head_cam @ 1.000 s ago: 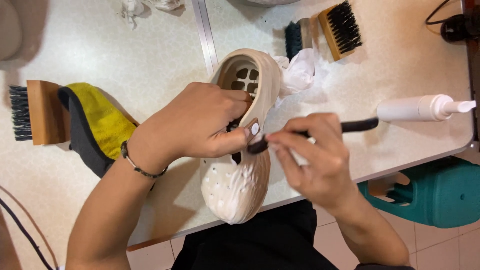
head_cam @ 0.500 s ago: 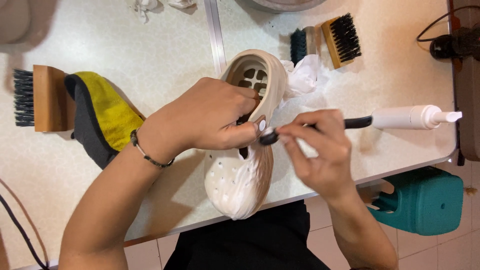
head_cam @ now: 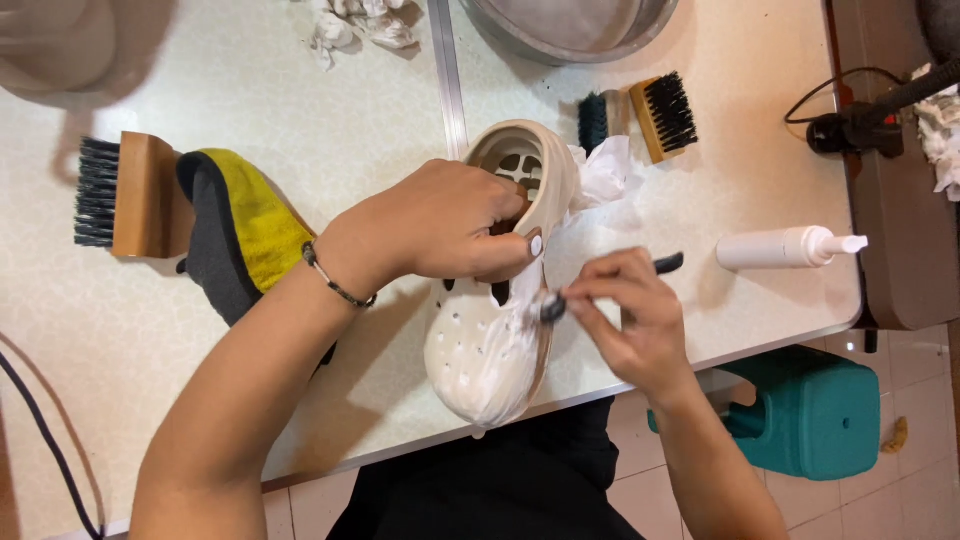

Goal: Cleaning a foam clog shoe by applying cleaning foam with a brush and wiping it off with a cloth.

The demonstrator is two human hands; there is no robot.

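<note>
While the clog [head_cam: 490, 340] is lying on the tabletop [head_cam: 330, 110] near its front edge, toe toward the person and coated in white foam, both hands are working on it. The left hand [head_cam: 440, 225] is wrapping over the clog's middle, fingers curled down over the opening and closed on the shoe, thumb pressing at its right side. The right hand [head_cam: 630, 320] is sitting just right of the clog, fingers pinched narrow around a thin dark-handled brush [head_cam: 610, 285]; the brush head is touching the clog's right flank, and the handle end is sticking out past the fingers, away from the clog. A thin bracelet [head_cam: 335, 285] is circling the left wrist.

Relative to the clog: a crumpled white tissue [head_cam: 605, 175] is lying against its heel on the right. Beyond that, a wooden brush [head_cam: 660, 115] with black bristles is resting. Well to the right, a white pump bottle [head_cam: 785, 248] is lying on its side. To the left, a yellow and grey cloth [head_cam: 235, 230] is lying, with a second wooden brush [head_cam: 125, 195] touching its far side. A metal bowl [head_cam: 570, 30] is sitting past the heel, at the far edge.
</note>
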